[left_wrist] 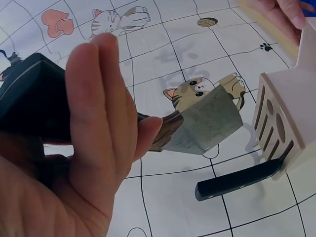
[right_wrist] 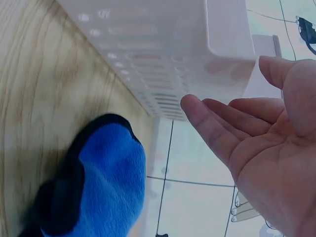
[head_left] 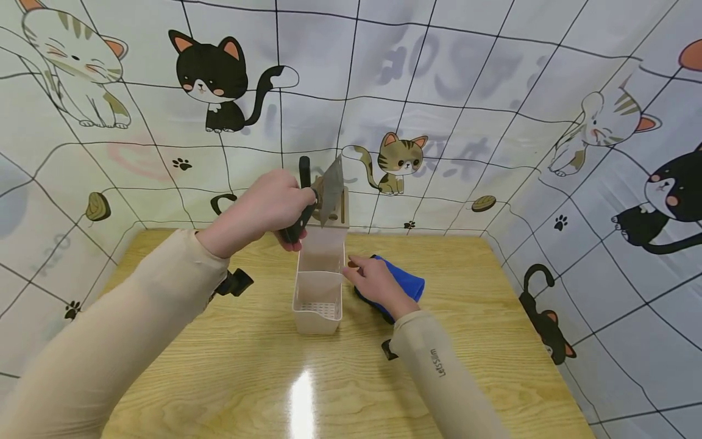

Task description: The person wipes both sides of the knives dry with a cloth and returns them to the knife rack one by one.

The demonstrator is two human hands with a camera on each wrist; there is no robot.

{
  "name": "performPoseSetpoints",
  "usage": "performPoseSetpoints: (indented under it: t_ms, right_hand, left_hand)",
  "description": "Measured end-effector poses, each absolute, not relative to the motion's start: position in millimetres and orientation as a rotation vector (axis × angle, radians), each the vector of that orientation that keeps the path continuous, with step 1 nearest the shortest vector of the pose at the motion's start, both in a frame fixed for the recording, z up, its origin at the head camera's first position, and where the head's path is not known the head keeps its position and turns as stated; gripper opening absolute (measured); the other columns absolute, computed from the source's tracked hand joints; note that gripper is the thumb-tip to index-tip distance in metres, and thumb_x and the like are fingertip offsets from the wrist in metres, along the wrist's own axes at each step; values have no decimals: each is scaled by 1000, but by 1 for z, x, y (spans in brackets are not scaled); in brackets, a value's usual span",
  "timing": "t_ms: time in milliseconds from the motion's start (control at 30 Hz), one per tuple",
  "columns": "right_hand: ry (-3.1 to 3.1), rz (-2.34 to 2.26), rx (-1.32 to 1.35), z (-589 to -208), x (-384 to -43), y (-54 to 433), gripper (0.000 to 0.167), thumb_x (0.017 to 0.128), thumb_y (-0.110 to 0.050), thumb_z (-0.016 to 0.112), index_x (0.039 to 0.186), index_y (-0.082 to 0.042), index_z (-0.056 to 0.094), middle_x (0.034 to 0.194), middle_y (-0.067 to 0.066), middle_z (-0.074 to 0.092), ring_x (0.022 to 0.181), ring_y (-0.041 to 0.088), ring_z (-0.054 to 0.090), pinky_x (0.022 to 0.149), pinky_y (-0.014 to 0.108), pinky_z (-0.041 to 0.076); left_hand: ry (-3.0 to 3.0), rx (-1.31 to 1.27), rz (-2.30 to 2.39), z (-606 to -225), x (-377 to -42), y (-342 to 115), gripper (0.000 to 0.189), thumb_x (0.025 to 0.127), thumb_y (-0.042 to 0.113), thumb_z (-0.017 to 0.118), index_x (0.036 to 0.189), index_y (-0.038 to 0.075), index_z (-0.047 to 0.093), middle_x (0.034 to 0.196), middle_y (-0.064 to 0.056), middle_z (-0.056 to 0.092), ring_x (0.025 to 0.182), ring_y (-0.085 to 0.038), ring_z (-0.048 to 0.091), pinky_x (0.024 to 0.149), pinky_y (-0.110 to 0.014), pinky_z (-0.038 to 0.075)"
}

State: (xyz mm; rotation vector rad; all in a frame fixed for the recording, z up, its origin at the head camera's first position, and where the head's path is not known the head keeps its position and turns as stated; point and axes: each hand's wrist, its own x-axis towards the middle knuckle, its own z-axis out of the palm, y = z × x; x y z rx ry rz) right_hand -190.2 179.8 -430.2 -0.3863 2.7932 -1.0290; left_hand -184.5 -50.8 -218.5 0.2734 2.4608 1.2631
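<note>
My left hand (head_left: 280, 201) grips the black handle of a cleaver (left_wrist: 207, 126), its broad metal blade held up near the back of a pale plastic utensil holder (head_left: 318, 317). In the left wrist view the holder's slotted top (left_wrist: 271, 118) faces the blade. Another black-handled knife (left_wrist: 237, 178) sits in one of the slots. My right hand (head_left: 377, 281) is at the holder's right side, with fingers extended and the fingertips close to its wall. In the right wrist view the palm (right_wrist: 276, 153) shows nothing in it.
A blue cloth item with black trim (head_left: 403, 277) lies on the wooden table (head_left: 230, 372), right of the holder and partly under the right hand in the head view. A cat-patterned sheet (head_left: 439, 61) hangs behind the table and along its sides.
</note>
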Motion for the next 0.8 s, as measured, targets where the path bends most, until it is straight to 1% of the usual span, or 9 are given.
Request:
performPoseSetpoints:
  t_ms: [133,267,433,567,700,800]
  right_hand:
    - [2782,-1052,-388,-433,-190,174,45,108,-30,56,143,-3,60,126,13,71,110,29,69,94,45,56]
    - [2777,-1093,-397,-437,-191,172,37,108,-29,57,134,-6,67,114,8,73,102,24,71,86,40,57]
    - [2775,-1115,-392,-438,-191,171,33,107,-28,58,129,-6,70,108,7,74,95,22,71,80,38,57]
    - [2778,-1123,-394,-438,-191,170,30,107,-28,58,124,-8,72,105,7,75,94,21,71,78,36,57]
    - [2772,-1143,-369,-439,-191,169,33,107,-28,59,130,-8,70,109,7,75,95,22,71,77,36,57]
    - [2757,-1161,-350,-440,-190,169,38,107,-28,59,139,-8,65,116,7,74,99,23,71,79,36,58]
  left_hand:
    - [2489,289,1184,-216,-191,-47,30,102,14,39,91,-8,58,63,-14,66,47,-22,69,52,-35,60]
    - [2504,283,1096,-214,-198,-43,32,102,14,38,92,-8,58,64,-14,68,48,-22,70,54,-34,59]
    - [2497,267,1064,-211,-204,-40,34,105,16,40,93,-9,61,64,-13,68,48,-21,69,56,-34,60]
    - [2491,288,1074,-210,-206,-40,36,104,14,41,90,-10,63,62,-13,67,47,-21,68,55,-35,60]
    - [2490,313,1081,-209,-209,-37,28,103,13,41,94,-7,58,66,-16,66,46,-21,67,53,-35,60]
    - [2505,329,1060,-209,-212,-34,22,102,12,42,96,-5,55,71,-19,66,45,-22,67,52,-35,60]
